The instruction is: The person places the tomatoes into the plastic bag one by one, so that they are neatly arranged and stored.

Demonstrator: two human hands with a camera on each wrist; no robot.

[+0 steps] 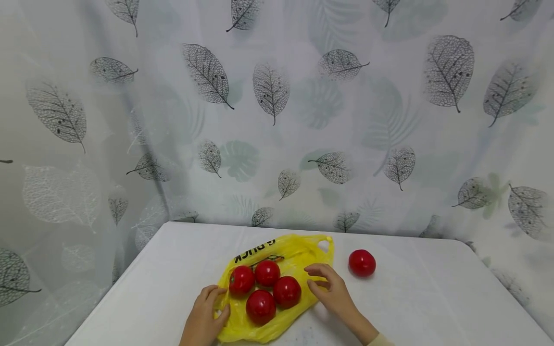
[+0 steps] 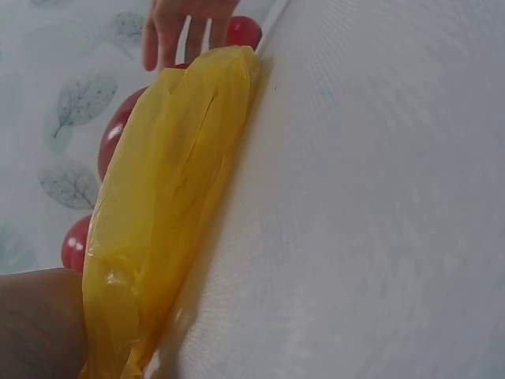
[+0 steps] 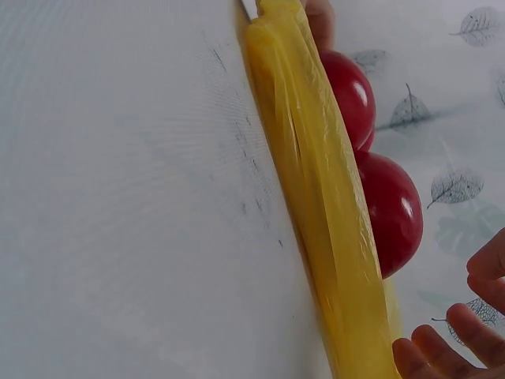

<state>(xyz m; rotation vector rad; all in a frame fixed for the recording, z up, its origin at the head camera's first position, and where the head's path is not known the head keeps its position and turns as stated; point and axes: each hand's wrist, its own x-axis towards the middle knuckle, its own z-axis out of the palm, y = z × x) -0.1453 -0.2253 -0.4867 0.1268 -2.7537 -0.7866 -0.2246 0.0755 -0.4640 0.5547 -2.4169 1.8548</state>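
Yellow bag flat on white bench, four tomatoes on it | my left grip pinches bag's near-left edge | my right grip spread, fingertips at bag's right edge | fifth tomato right of bag, apart.

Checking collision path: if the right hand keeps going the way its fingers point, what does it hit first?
Right hand points left, so likely the nearest tomato on the yellow bag, whose edge it already touches; depth unclear.
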